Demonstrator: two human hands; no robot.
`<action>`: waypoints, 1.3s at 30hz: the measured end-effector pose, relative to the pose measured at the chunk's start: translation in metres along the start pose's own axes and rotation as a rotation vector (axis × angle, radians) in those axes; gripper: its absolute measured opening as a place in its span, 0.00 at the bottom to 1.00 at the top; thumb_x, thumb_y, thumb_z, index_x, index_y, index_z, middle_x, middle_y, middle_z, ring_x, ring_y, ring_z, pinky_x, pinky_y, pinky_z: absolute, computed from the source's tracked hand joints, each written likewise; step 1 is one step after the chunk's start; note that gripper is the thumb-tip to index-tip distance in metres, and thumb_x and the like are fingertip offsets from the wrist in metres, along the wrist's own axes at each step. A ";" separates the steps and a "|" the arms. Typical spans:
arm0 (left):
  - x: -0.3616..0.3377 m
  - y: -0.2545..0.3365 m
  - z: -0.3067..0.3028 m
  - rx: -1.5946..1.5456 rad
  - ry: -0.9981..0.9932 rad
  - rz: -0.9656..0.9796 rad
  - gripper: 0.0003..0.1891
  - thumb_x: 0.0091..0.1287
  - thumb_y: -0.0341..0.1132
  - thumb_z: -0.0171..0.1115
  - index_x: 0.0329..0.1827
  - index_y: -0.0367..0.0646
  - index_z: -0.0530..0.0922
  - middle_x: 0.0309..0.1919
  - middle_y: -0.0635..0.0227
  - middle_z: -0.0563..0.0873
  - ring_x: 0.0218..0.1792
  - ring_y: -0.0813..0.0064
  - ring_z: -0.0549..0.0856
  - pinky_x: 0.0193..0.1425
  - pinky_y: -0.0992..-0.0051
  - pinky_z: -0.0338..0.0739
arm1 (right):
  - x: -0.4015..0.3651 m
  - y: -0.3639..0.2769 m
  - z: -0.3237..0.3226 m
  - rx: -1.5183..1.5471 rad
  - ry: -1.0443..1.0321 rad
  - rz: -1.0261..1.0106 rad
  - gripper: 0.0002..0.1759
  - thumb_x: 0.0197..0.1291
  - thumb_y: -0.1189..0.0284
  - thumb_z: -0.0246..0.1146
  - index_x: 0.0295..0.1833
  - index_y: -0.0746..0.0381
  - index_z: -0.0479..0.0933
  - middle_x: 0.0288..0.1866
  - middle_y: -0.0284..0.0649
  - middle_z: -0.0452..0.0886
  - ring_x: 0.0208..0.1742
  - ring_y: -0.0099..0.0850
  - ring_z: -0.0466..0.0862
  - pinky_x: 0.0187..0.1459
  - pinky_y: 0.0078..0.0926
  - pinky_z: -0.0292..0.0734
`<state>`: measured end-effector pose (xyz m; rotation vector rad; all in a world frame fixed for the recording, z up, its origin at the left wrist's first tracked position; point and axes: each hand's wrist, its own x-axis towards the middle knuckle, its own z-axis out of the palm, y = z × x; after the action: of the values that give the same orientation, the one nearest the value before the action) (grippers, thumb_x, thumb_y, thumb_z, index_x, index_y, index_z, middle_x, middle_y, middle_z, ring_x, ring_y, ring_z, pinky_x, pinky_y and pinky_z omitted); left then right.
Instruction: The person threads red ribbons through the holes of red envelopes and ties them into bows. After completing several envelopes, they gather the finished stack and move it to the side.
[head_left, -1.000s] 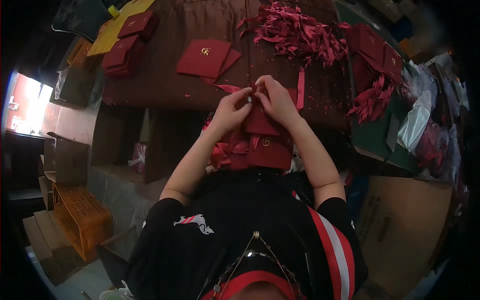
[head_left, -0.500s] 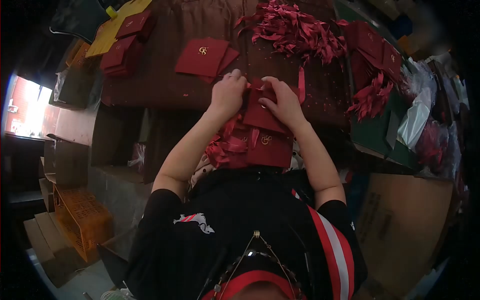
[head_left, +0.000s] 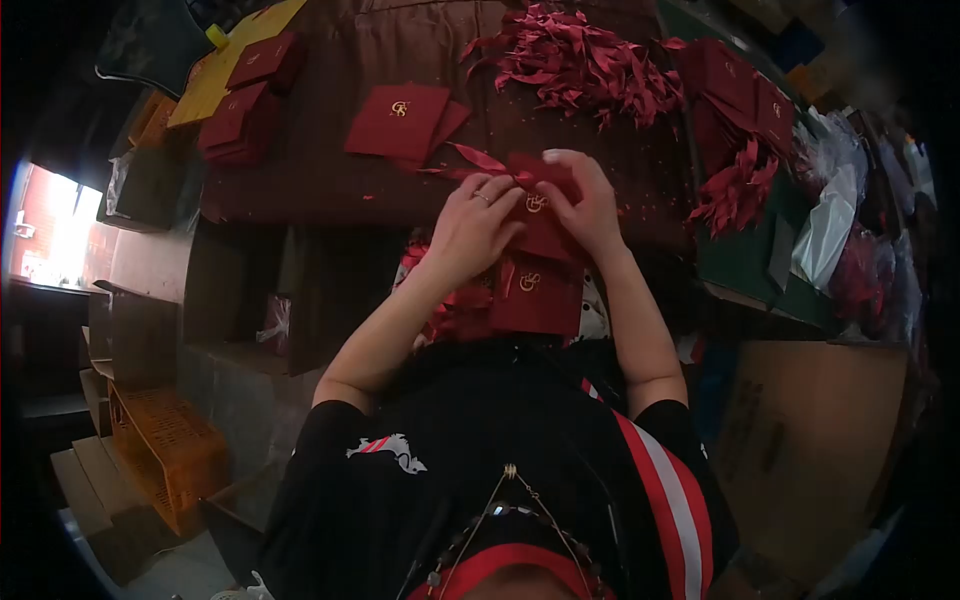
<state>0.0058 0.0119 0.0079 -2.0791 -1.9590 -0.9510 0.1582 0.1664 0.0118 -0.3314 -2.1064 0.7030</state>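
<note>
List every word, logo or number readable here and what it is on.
"GS", gold monogram, likely but small: on the held red card between left hand and right hand, the table card, the lap card.
Print on the cardboard box: too blurred to read.
Marks on the card stacks: too small.

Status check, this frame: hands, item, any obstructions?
Left hand and right hand both gripping dark red gold-stamped paper envelope. Red satin ribbon trailing left. Nothing blocking.

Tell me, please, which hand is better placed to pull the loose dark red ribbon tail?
Left, probably: the left hand is beside the dark red ribbon tail; the right hand grips the gold-stamped red envelope.
</note>
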 end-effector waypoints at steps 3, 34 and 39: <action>-0.002 -0.001 0.009 0.045 -0.117 -0.090 0.23 0.67 0.45 0.69 0.60 0.42 0.83 0.62 0.61 0.83 0.59 0.54 0.80 0.67 0.59 0.76 | 0.001 0.004 -0.044 -0.116 0.137 0.200 0.16 0.58 0.77 0.73 0.52 0.60 0.81 0.49 0.41 0.85 0.49 0.42 0.84 0.51 0.37 0.80; -0.001 0.002 0.022 0.076 -0.056 -0.211 0.23 0.65 0.45 0.71 0.61 0.46 0.83 0.63 0.67 0.82 0.58 0.57 0.80 0.62 0.60 0.79 | -0.001 0.002 -0.010 1.163 0.373 0.485 0.11 0.74 0.70 0.64 0.57 0.61 0.80 0.47 0.35 0.86 0.35 0.16 0.77 0.36 0.17 0.71; -0.005 0.009 0.026 0.145 0.183 -0.424 0.31 0.63 0.52 0.74 0.60 0.35 0.80 0.59 0.45 0.78 0.58 0.49 0.79 0.62 0.57 0.77 | -0.019 -0.016 0.018 0.646 0.014 0.556 0.10 0.75 0.71 0.63 0.55 0.64 0.82 0.39 0.29 0.84 0.36 0.15 0.78 0.37 0.16 0.73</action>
<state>0.0233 0.0194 -0.0119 -1.4712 -2.3329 -0.9884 0.1550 0.1383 0.0005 -0.5532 -1.6521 1.6395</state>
